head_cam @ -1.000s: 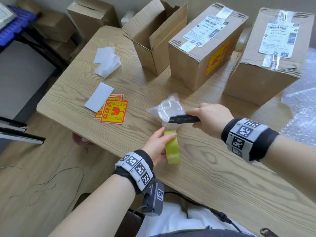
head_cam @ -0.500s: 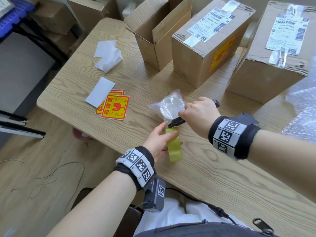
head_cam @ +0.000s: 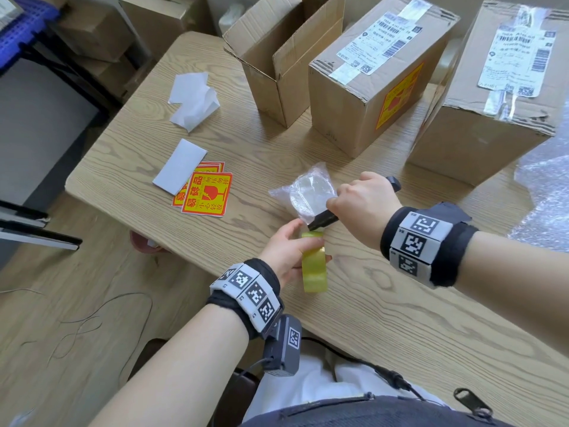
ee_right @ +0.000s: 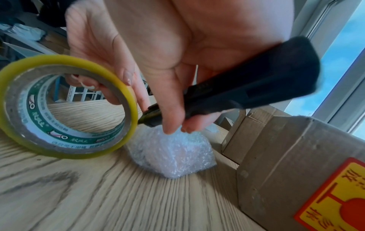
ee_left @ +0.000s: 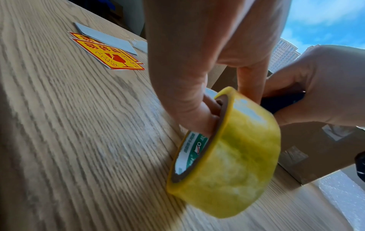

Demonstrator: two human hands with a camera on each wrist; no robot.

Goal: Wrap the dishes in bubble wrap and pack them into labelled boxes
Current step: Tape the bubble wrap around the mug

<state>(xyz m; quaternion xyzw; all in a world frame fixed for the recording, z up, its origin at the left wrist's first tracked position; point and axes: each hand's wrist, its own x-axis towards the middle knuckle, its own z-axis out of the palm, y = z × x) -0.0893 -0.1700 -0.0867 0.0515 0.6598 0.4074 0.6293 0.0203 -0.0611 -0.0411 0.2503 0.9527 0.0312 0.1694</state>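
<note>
place: packing/storage room | evidence: labelled cardboard boxes (head_cam: 372,72), fragile stickers (head_cam: 207,194), bubble wrap (head_cam: 545,192), wooden table (head_cam: 400,303)

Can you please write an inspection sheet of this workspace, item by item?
Surface: wooden table, light grain.
Job's things: bubble-wrapped dish lying flat; yellow tape roll on edge; one open box; two sealed labelled boxes; bubble wrap sheet at right.
Clutter: fragile stickers; white backing papers.
Grippers: left hand holds the tape roll; right hand grips a black utility knife, tip at the roll.
Cables: thin wire on the floor.
Surroundings: more cartons behind.
</note>
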